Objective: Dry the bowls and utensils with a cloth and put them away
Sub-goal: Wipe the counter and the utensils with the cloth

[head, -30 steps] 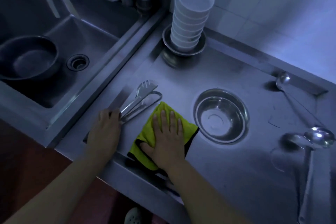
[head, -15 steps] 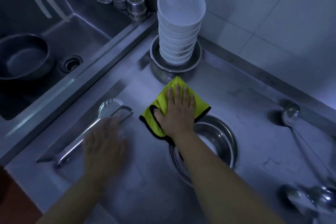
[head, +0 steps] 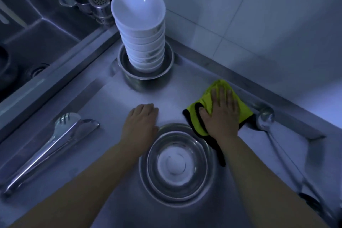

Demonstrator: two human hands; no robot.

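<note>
A dim steel kitchen surface (head: 114, 98) seen from above, described from left to right. At far left, beyond a raised ridge, lies a sunken sink (head: 37, 46). Just inside the ridge, steel tongs (head: 55, 144) lie diagonally, untouched and well apart from both hands. Further back, a tall stack of white bowls (head: 142, 39) stands upright inside a steel basin (head: 146, 68), close to the tiled wall.

The left hand (head: 141, 126) rests flat on the surface, fingers relaxed and holding nothing, just beside the far rim of a shallow steel bowl (head: 177, 164) that sits upright between the two forearms. The right hand (head: 221, 114) presses a yellow cloth (head: 209, 102) flat against the surface with straight fingers, palm down; the grip is loose, not curled round the fabric. A dark edge of the cloth trails over the bowl's right rim.

The step in hand looks like wiping the surface itself. To do it well, keep the palm's weight even and gather the trailing corner so it does not drag the bowl.

At right, a ladle (head: 266, 116) lies with its head touching the raised back lip, just beside the cloth; its long handle runs toward the viewer. A sweep further right would likely knock it. Open room lies mainly between the basin and the hands, and between the tongs and the steel bowl.
</note>
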